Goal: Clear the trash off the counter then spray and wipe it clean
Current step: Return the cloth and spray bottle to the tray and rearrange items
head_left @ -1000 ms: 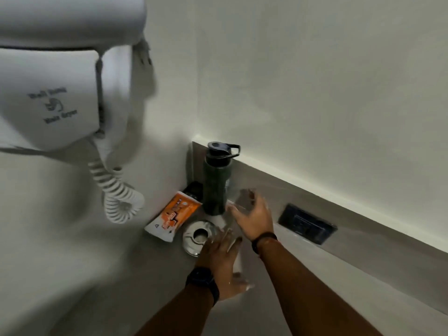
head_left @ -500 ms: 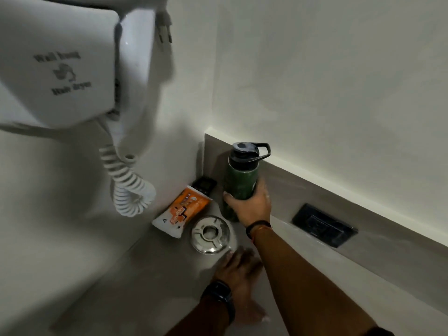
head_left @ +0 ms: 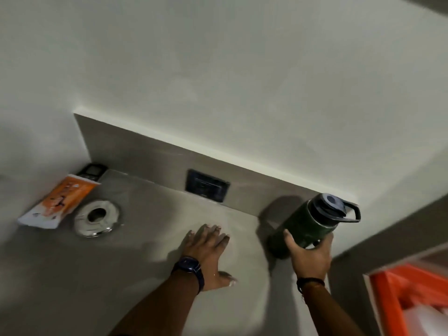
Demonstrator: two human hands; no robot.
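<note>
My right hand (head_left: 309, 255) grips a dark green water bottle (head_left: 308, 226) with a black loop-handled lid, tilted, at the right end of the grey counter (head_left: 155, 214). My left hand (head_left: 206, 248) lies flat on the counter, palm down, fingers spread, with a dark watch on the wrist; whether a cloth lies under it cannot be seen. An orange and white packet (head_left: 58, 202) lies at the far left against the wall. Beside it sits a round shiny metal dish (head_left: 97, 218).
A small black device (head_left: 91, 171) stands in the back left corner. A black socket plate (head_left: 207, 189) is set in the grey backsplash. An orange bin (head_left: 412, 294) with a pale liner is at the lower right, past the counter's end.
My right hand took hold of the bottle near the back left corner and carried it to the counter's right end. My left hand slid right along the counter. The view swung right; the wall hair dryer left the frame.
</note>
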